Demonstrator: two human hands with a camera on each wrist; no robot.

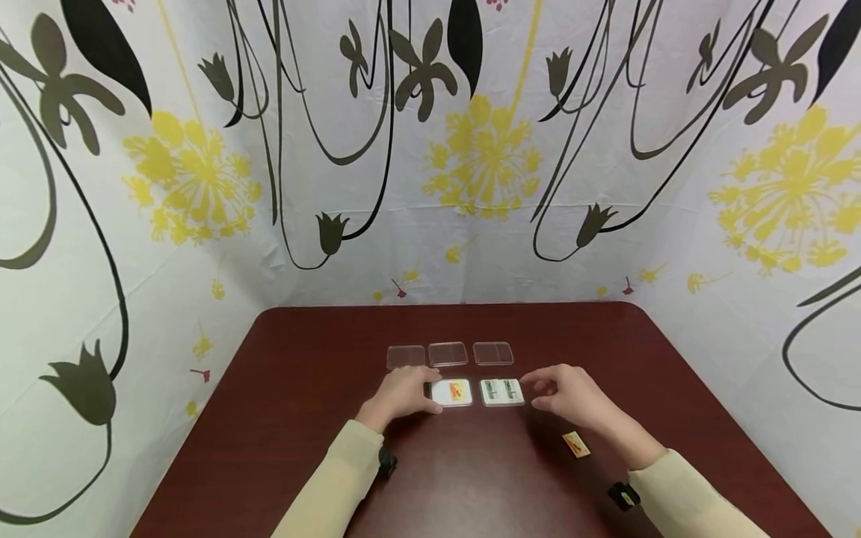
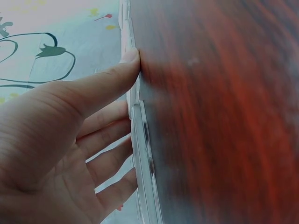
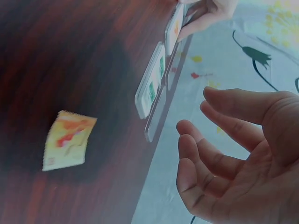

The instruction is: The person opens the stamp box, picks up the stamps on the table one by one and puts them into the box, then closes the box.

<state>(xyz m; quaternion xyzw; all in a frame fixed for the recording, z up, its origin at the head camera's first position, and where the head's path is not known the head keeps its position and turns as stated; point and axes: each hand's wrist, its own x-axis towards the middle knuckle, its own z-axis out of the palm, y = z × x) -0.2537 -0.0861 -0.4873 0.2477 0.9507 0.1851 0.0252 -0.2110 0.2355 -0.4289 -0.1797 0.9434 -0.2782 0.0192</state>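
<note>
My left hand (image 1: 406,392) grips a flat clear plastic case (image 1: 440,391) by its far and near edges, thumb at the near edge. White backing and a small orange-yellow stamp (image 1: 460,390) show in that case. To its right lies a second case (image 1: 502,402) with green-and-white printed pieces inside. Just right of this second case hovers my right hand (image 1: 568,392), fingers loosely bent, nothing between them; the right wrist view shows thumb and fingertips apart. A loose yellow-orange stamp (image 3: 70,140) with a toothed edge lies on the table, below the right hand in the head view.
Three clear plastic lids or trays (image 1: 447,354) lie in a row behind the cases. The dark red-brown table (image 1: 323,336) has rounded far corners. A white curtain (image 1: 403,187) with flower prints hangs around its back and sides.
</note>
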